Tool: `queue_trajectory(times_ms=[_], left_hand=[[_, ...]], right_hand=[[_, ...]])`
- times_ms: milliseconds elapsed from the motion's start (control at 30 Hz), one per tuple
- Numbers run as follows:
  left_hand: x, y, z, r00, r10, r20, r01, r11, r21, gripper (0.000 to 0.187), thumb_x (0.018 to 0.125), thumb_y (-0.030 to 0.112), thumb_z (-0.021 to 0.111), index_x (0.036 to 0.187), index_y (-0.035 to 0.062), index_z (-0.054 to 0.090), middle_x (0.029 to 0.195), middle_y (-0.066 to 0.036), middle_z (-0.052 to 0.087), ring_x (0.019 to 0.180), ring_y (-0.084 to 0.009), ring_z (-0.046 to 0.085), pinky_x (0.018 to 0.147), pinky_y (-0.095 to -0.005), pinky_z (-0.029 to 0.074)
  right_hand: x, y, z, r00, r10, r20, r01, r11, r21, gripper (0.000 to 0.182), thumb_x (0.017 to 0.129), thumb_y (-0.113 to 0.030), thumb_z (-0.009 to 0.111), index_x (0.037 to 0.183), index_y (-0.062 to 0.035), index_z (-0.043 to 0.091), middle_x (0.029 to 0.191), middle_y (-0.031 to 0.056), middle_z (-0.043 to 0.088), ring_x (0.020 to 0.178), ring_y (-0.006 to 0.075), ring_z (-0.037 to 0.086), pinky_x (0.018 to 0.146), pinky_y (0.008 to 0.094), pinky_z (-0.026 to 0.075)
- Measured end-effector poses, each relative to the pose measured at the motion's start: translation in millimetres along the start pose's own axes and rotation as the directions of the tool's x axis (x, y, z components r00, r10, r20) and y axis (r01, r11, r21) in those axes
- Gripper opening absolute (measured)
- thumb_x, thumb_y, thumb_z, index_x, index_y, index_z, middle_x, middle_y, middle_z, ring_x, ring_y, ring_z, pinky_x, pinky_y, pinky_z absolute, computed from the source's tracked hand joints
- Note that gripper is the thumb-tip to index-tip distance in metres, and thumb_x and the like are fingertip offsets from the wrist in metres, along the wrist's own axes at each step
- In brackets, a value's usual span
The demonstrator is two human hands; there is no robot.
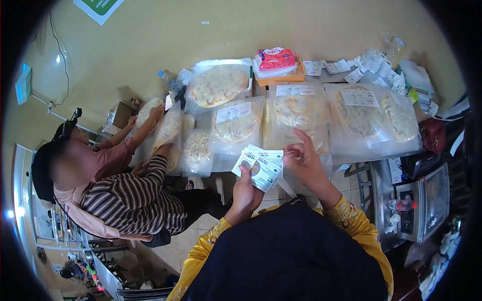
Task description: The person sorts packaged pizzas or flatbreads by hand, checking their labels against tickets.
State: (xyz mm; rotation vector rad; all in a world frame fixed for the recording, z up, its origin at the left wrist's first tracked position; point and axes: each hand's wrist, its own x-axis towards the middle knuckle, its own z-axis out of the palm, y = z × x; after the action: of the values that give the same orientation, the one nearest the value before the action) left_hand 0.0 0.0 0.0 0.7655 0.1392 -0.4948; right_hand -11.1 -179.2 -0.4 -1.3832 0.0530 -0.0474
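Observation:
My left hand (246, 194) is closed around a fanned stack of printed labels (265, 170), with the thumb on top of them. The labels carry red and green print and a round food picture. Just right of the stack, my right hand (310, 165) is raised with its fingers apart, and I see nothing held in it. A pale strip (287, 188) hangs below the labels. Beyond my hands lie pizzas in clear plastic bags; a bagged pizza (296, 111) and another bagged pizza (236, 123) each have a white label stuck on top.
More bagged pizzas (359, 118) cover the table. A red and white packet (276, 59) sits on an orange tray (283, 78) at the back. Crumpled backing paper (374, 62) lies back right. On the left, a person in a striped top (135, 193) and another person handle bagged pizzas.

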Motion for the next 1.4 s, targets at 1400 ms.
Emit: queue_trajectory(times_ms=[1400], left_hand=[[-46.6, 30.2, -36.3, 0.968, -0.158, 0.198, 0.160, 0.987, 0.003, 0.034, 0.090, 0.003, 0.036, 0.123, -0.0003, 0.040, 0.116, -0.015, 0.051, 0.104, -0.0268, 0.054, 0.091, -0.0429, 0.044]], right_hand=[[-25.3, -25.7, 82.0, 0.993, 0.098, 0.064, -0.109, 0.975, 0.195, 0.018, 0.078, -0.007, 0.063, 0.094, 0.0010, 0.060, 0.081, 0.0056, 0.062, 0.066, 0.0064, 0.055, 0.053, 0.0214, 0.045]])
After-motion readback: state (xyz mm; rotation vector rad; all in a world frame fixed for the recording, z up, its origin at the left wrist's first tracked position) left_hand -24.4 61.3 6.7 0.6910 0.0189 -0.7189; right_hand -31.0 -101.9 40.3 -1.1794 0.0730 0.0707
